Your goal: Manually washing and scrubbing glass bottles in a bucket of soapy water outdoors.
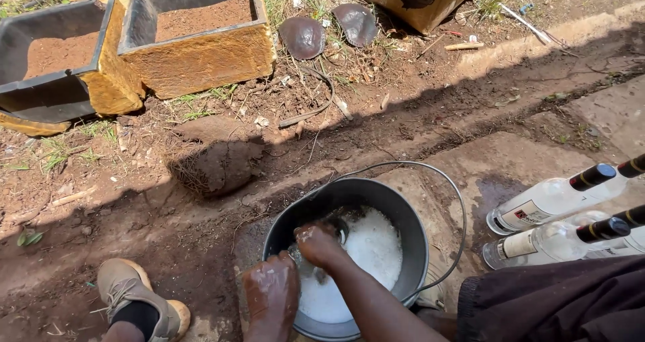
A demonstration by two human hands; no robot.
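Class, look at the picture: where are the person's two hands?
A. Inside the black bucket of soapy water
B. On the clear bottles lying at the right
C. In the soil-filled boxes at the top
A: both the left hand and the right hand reach into the black bucket, where white foam shows.

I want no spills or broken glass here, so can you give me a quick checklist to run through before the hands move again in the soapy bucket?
1. Black bucket upright on the ground: ok.
2. Left hand and right hand grip the glass item firmly in the suds: cannot tell.
3. Wire bail handle lowered, clear of the arms: ok.
4. Clear glass bottles lying apart from the bucket: ok.
5. Bottle caps fitted: ok.
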